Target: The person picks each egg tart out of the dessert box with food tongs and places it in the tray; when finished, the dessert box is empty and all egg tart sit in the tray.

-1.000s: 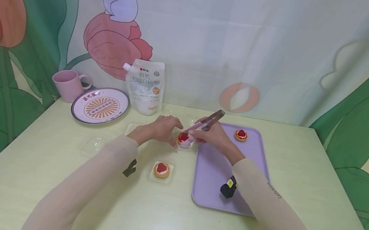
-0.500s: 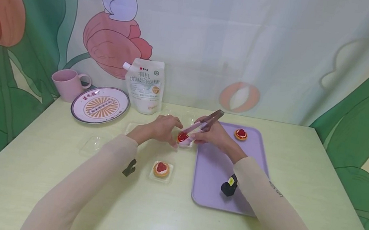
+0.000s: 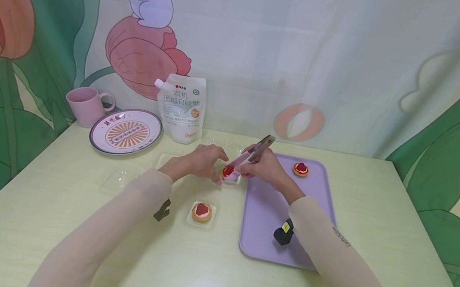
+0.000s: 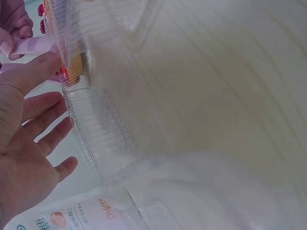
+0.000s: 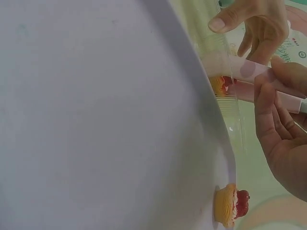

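My right hand [image 3: 260, 165] grips pink tongs [image 3: 254, 152], whose pink tips hold a small red-topped tart [image 3: 228, 171]. In the head view this tart is inside or right over a clear plastic box [image 4: 96, 120]. My left hand [image 3: 204, 159] spreads its thumb and fingers along the box's left side; in the left wrist view they are fairly straight at its ridged edge. A second tart [image 3: 202, 212] sits in a clear tray nearer to me. A third tart [image 3: 301, 169] lies at the back of the purple tray [image 3: 264, 232], under my right forearm.
A white sugar pouch [image 3: 181, 109] stands behind my left hand. At the back left are a pink mug [image 3: 86, 107] and a patterned plate [image 3: 102, 142]. Another clear box [image 3: 120, 180] lies left of my left forearm. A printed curtain [image 3: 349, 72] hangs behind the table.
The two tong arms have come closer together and their metal end has shifted slightly left. The left hand stays in place beside the box.
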A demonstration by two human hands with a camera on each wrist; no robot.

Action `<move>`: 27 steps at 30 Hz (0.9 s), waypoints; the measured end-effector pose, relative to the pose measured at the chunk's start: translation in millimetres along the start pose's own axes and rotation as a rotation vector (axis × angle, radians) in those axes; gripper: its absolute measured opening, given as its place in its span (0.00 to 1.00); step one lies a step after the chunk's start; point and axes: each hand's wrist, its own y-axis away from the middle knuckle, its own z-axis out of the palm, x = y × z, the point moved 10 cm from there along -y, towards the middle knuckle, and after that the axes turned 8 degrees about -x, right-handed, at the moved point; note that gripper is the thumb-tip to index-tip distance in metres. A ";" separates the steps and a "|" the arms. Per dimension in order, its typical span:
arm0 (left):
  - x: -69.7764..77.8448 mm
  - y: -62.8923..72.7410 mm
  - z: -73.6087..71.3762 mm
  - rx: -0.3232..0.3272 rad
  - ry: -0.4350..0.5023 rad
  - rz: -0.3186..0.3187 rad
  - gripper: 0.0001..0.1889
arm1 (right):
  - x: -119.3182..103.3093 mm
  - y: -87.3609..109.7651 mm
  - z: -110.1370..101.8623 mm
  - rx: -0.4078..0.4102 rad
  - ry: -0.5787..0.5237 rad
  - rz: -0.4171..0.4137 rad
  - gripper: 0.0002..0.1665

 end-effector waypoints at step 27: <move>-0.2 -0.1 0.9 -0.013 0.016 0.002 0.36 | -15.0 21.0 -37.4 0.175 -0.075 -0.118 0.20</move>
